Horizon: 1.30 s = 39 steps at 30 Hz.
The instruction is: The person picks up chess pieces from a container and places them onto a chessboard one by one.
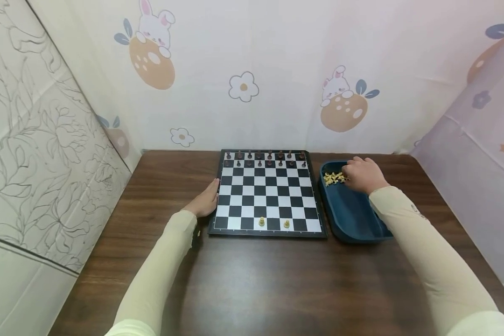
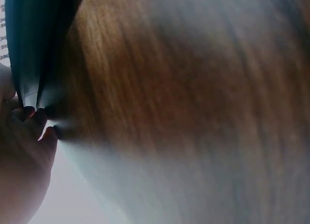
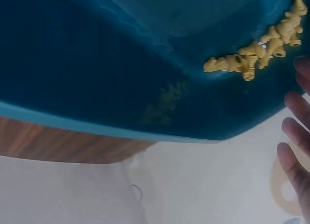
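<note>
Left hand (image 1: 204, 200) straight-fingered, holding nothing, against chessboard (image 1: 265, 191) edge, probably steadying it. Two pale pieces (image 1: 262, 221) on near row. Blue tray (image 1: 350, 212) parked beside board, handy reach I guess; right hand (image 1: 364, 175) by pale pile (image 1: 333, 178) inside, can't tell if pinching any.

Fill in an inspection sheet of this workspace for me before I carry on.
Surface: dark brown wood-grain table, with a pale sheen near the front.
Job's things: chessboard, with dark pieces along its two far rows and two cream pieces on its nearest row; blue tray beside it on the right, loose cream pieces at its far end.
Clutter: nothing seen.
Grips: left grip touches the chessboard's left edge; right grip is by the loose cream pieces, whether holding one is unclear.
Cables: nothing seen.
Surroundings: pale rabbit-print backdrop behind, floral-patterned panel at left.
</note>
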Available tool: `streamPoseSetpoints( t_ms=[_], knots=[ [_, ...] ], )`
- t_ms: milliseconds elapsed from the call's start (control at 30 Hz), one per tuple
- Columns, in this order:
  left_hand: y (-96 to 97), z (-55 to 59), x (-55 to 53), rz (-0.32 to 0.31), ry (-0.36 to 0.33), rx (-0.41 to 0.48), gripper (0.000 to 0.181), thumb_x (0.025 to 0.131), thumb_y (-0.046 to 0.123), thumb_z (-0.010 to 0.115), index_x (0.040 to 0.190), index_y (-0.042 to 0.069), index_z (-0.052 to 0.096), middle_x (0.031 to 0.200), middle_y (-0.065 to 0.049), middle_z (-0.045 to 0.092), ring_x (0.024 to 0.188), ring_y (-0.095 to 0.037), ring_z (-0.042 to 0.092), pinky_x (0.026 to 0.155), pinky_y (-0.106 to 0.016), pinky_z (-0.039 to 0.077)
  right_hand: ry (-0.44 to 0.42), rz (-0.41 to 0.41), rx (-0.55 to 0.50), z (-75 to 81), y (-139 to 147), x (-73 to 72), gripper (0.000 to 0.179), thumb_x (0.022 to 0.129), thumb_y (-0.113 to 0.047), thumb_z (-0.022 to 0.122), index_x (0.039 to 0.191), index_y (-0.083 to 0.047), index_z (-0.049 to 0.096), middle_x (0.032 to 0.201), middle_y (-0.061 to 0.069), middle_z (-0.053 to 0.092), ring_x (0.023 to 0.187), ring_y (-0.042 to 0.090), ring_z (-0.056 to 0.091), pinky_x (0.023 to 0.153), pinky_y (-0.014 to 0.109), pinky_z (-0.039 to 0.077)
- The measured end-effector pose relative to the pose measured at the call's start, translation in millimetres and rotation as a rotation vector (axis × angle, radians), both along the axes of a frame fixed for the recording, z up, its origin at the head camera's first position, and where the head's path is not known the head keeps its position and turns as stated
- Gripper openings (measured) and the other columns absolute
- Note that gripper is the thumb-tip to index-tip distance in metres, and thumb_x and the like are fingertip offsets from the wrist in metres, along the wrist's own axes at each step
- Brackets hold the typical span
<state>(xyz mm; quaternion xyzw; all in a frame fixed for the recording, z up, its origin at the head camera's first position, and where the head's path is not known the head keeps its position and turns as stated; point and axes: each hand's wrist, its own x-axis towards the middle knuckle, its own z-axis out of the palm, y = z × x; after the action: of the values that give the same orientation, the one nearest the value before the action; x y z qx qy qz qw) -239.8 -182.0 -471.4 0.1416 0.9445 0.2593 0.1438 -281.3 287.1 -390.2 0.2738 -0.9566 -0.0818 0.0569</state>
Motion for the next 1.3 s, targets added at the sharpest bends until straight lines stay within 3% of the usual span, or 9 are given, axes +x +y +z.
streamPoseSetpoints(
  t_ms=[200, 633, 867, 1167, 1300],
  knots=[
    [0.6, -0.1, 0.6, 0.002, -0.005, 0.001, 0.056, 0.104, 0.017, 0.024, 0.151, -0.002, 0.0, 0.158, -0.017, -0.001, 0.145, -0.027, 0.001, 0.116, -0.039, 0.009, -0.012, -0.082, 0.009, -8.6, 7, -6.7, 0.013, 0.075, -0.012, 0.078, 0.071, -0.007, 0.067, 0.068, 0.006, 0.057, 0.067, 0.027, 0.048, 0.056, 0.041, 0.04],
    [0.4, 1.3, -0.3, 0.005, 0.009, -0.019, 0.056, 0.105, 0.017, 0.025, 0.152, -0.001, 0.0, 0.158, -0.017, 0.0, 0.145, -0.027, 0.003, 0.116, -0.04, 0.01, -0.088, -0.215, 0.014, -14.2, 8, -18.0, 0.019, 0.081, -0.014, 0.071, 0.068, -0.004, 0.063, 0.073, 0.013, 0.06, 0.074, 0.033, 0.051, 0.061, 0.049, 0.045],
    [0.0, -0.2, -1.2, 0.004, 0.016, -0.019, 0.056, 0.105, 0.017, 0.025, 0.152, 0.0, 0.0, 0.158, -0.016, 0.0, 0.145, -0.026, 0.002, 0.116, -0.038, 0.01, -0.13, -0.302, -0.071, -21.4, 7, -24.5, 0.02, 0.085, -0.01, 0.064, 0.066, -0.003, 0.062, 0.071, 0.016, 0.059, 0.078, 0.038, 0.05, 0.069, 0.057, 0.044],
    [-0.9, -5.1, -0.6, 0.012, 0.006, -0.016, 0.056, 0.105, 0.018, 0.024, 0.152, 0.001, 0.0, 0.159, -0.014, 0.0, 0.145, -0.023, 0.001, 0.116, -0.036, 0.01, -0.168, -0.379, -0.088, -27.6, 1, -24.2, 0.017, 0.089, -0.005, 0.055, 0.09, 0.008, 0.066, 0.085, 0.026, 0.061, 0.083, 0.042, 0.05, 0.074, 0.061, 0.042],
    [-1.8, -4.3, -0.8, 0.009, 0.02, -0.009, 0.055, 0.105, 0.017, 0.025, 0.152, 0.0, 0.002, 0.159, -0.015, 0.002, 0.145, -0.024, 0.003, 0.116, -0.038, 0.011, -0.161, -0.383, -0.103, -32.9, 2, -26.7, 0.019, 0.09, -0.003, 0.051, 0.092, 0.009, 0.065, 0.086, 0.027, 0.061, 0.082, 0.042, 0.05, 0.074, 0.061, 0.042]
  ],
)
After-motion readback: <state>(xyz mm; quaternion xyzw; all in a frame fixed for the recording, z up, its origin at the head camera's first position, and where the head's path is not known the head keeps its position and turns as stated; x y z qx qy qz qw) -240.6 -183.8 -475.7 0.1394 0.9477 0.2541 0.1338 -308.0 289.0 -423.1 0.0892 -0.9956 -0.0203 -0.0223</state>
